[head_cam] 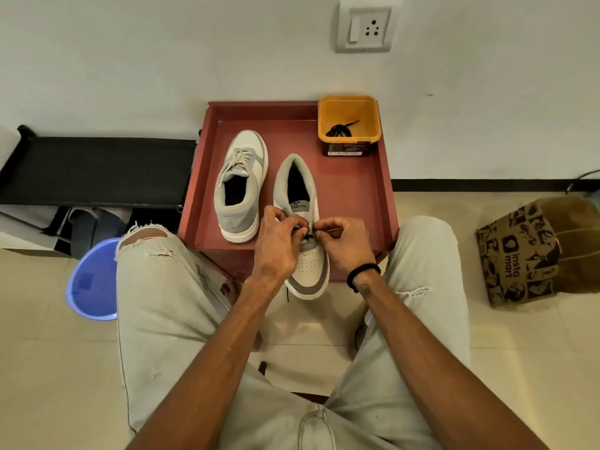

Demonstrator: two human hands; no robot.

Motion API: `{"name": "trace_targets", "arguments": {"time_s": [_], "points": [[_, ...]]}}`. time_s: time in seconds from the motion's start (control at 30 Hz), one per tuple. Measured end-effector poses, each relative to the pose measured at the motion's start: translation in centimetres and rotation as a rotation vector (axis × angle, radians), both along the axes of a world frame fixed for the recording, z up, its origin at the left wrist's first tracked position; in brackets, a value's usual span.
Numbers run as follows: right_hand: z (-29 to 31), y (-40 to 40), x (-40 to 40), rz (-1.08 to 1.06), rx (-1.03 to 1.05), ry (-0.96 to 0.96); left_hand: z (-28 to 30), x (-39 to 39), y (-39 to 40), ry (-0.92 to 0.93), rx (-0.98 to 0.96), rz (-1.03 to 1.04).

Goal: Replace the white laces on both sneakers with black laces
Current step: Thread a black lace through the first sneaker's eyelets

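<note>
Both your hands, left (280, 236) and right (341, 241), pinch a thin, limp black lace (307, 238) at the eyelets of the near sneaker (306, 222) on the red bench (357, 190); grip its stiff tip, since the cord likely flops.

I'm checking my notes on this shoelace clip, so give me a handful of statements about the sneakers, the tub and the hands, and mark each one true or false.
1. The far sneaker still has white laces. True.
2. The yellow tub is empty. False: a black lace lies in it.
3. Both hands work at the near sneaker. True: the left hand and the right hand pinch at its eyelet area.
4. Both sneakers point their toes at the wall. False: the near sneaker's toe points toward the person and overhangs the red tray.
5. The tub stands on the floor. False: it stands in the tray's far right corner.
</note>
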State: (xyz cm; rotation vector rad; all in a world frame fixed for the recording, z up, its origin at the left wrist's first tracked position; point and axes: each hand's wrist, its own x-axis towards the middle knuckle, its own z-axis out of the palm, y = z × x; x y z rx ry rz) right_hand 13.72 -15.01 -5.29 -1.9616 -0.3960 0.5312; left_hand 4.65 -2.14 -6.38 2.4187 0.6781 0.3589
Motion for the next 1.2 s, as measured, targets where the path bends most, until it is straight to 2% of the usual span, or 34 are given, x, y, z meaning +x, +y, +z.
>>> {"name": "trace_targets", "arguments": {"time_s": [0.13,0.33,0.6,0.83,0.9,0.93,1.0,1.1,1.13,1.2], "points": [[-0.1,0.1,0.1,0.007,-0.011,-0.022,0.0,-0.1,0.2,-0.026,-0.073,0.026],[-0.4,0.0,0.2,0.026,-0.002,-0.078,0.4,-0.5,0.6,-0.009,-0.051,-0.017],[-0.2,-0.2,0.6,-0.133,0.252,0.236,0.5,-0.9,0.8,-0.020,-0.064,-0.029],[1.4,-0.6,1.3,-0.320,0.694,0.482,0.4,-1.1,1.0,-0.010,-0.088,-0.027],[1.5,-0.7,1.8,-0.394,0.756,0.556,0.4,-1.1,1.0,-0.011,-0.088,-0.027],[1.4,-0.8,2.1,-0.416,0.723,0.542,0.4,-1.1,0.9,-0.009,-0.087,-0.027],[1.0,-0.9,2.3,-0.356,0.507,0.333,0.4,-1.1,0.9,-0.005,-0.082,-0.029],[0.6,-0.9,1.5,-0.020,0.093,-0.160,0.3,-1.1,0.8,-0.015,-0.074,-0.022],[0.4,-0.8,1.1,0.075,0.005,-0.264,0.3,-1.1,0.8,-0.018,-0.072,-0.022],[0.2,-0.6,0.5,0.171,-0.089,-0.351,0.4,-1.1,0.8,-0.021,-0.072,-0.022]]}}
